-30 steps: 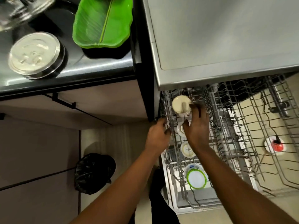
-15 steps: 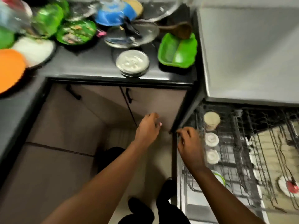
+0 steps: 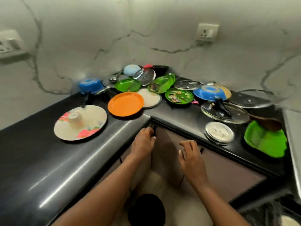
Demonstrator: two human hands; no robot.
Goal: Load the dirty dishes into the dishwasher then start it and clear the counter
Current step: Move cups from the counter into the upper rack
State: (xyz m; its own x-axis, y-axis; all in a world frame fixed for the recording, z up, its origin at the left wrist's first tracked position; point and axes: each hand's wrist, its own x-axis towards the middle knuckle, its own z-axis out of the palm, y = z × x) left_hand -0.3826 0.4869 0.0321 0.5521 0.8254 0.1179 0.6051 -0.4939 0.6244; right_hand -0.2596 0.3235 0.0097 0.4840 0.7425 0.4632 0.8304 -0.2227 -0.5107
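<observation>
Dirty dishes crowd the black L-shaped counter (image 3: 40,160). A floral plate (image 3: 91,126) with an upturned small cup (image 3: 75,117) sits at the left, an orange plate (image 3: 125,103) behind the corner. Green plates (image 3: 178,95), blue bowls (image 3: 209,93), glass lids (image 3: 234,114), a steel plate (image 3: 219,132) and a green leaf tray (image 3: 265,142) with a wooden spoon (image 3: 268,123) lie to the right. My left hand (image 3: 142,142) and right hand (image 3: 190,157) hover empty below the counter's corner, fingers relaxed. Only a dishwasher rack corner (image 3: 276,214) shows at bottom right.
The dishwasher's steel top (image 3: 293,144) runs along the right edge. Brown cabinet doors (image 3: 228,170) stand under the counter. Wall sockets (image 3: 206,32) are mounted on the marble backsplash. A dark bin (image 3: 146,209) sits on the floor below my arms.
My view has swung up and left from the dishwasher rack to the counter corner. Both hands have left the rack and moved toward the counter, still empty.
</observation>
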